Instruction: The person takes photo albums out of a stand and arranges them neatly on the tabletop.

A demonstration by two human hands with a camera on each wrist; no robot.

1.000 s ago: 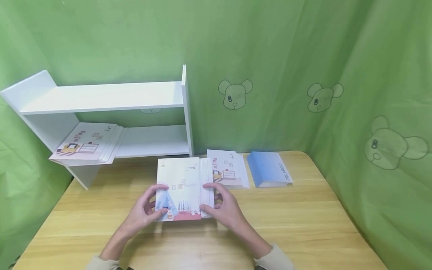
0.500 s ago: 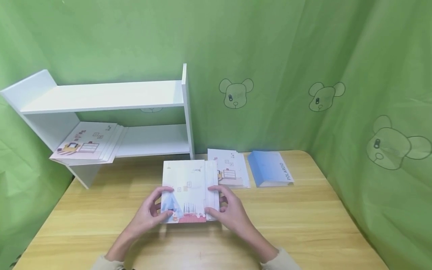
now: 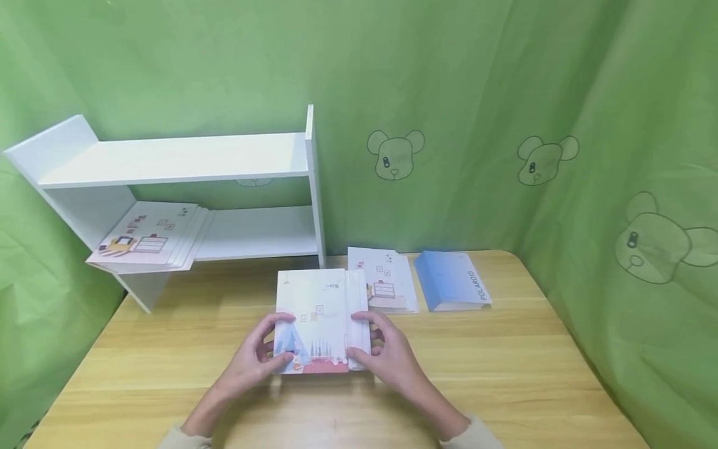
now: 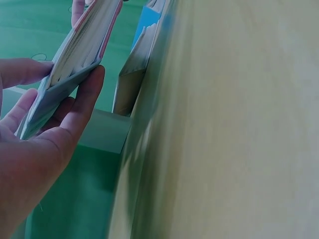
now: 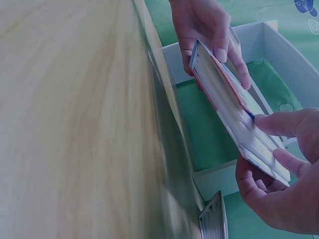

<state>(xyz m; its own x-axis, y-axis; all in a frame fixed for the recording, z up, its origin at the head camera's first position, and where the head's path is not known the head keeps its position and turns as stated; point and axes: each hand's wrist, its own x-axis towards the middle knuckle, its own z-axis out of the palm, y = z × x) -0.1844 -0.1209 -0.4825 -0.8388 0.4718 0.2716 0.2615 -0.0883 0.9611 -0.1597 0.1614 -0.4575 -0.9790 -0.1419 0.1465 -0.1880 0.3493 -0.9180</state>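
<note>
Both hands hold a photo album with a cream cover showing a blue tent and red floor, over the near middle of the table. My left hand grips its left edge, thumb on the cover. On the other side, my right hand grips the white pages that stick out past the cover. The right wrist view shows the album raised off the tabletop, its page edges facing out, between the left hand and the right hand. In the left wrist view, some left fingers lie beneath the album.
A white two-tier shelf stands back left, with several similar albums lying on its lower tier. Behind the right hand lie more pale albums and a blue POLAROID album. A green curtain hangs behind the wooden table.
The hands and the album between them have shifted right and slightly nearer the person. Both grips look the same; the albums on the shelf and table stay put.
</note>
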